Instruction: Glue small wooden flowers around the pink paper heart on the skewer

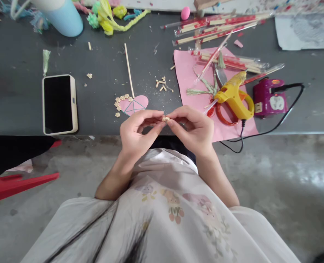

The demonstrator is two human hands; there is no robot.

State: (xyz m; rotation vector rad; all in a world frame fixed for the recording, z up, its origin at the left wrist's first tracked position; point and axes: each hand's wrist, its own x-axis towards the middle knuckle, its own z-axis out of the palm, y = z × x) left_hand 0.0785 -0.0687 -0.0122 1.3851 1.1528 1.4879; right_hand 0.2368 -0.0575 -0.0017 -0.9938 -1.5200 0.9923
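Observation:
Between the fingertips of my left hand [140,128] and my right hand [193,126] is a small flower-shaped cluster of cut wooden stick pieces [165,119]. Both hands pinch it just over the table's near edge. Partly behind my left hand lies a pink heart-shaped piece [136,105] with dark lines across it. Similar little wooden flowers [121,99] line its upper left edge, and a thin wooden stick [129,69] points away from its top. Several short cut stick pieces [162,83] are scattered beyond my fingers.
A yellow glue gun [234,95] and orange-handled scissors [225,116] rest on a pink sheet [184,69] at right. Its cord runs near a purple box [270,98]. Wrapped chopsticks [217,27] lie behind. A phone [58,104] and blue cup [64,18] are left.

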